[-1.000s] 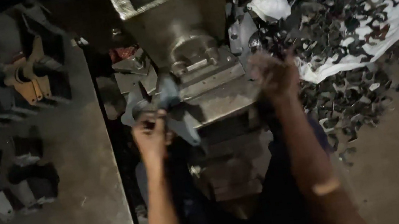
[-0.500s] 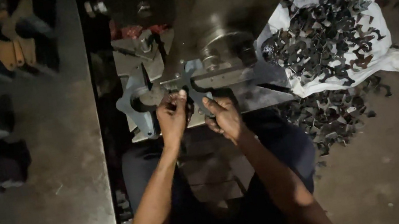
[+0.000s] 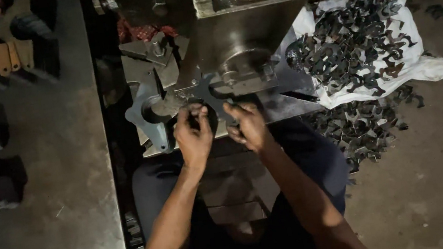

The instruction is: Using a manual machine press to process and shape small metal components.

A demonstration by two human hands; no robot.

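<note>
— What has changed since half a second ago?

— Little: both hands have stayed at the machine, still on the same flat dark metal blank. A second ago the right hand was out toward the pile on the cloth.

— From the left, then?

— A grey steel counter with dark and orange shaped pieces at its far end. Then a grey cut-out plate on the machine bed. The left hand has its fingers closed on the blank's near edge; the right hand pinches it too.

— And the blank?

— Under the press head — so it looks seated there, I'd judge.

— Anything crowding it?

— The plate is just beside the left hand; to the right, a heap of stamped parts on a white cloth, more spilled on the floor.
</note>
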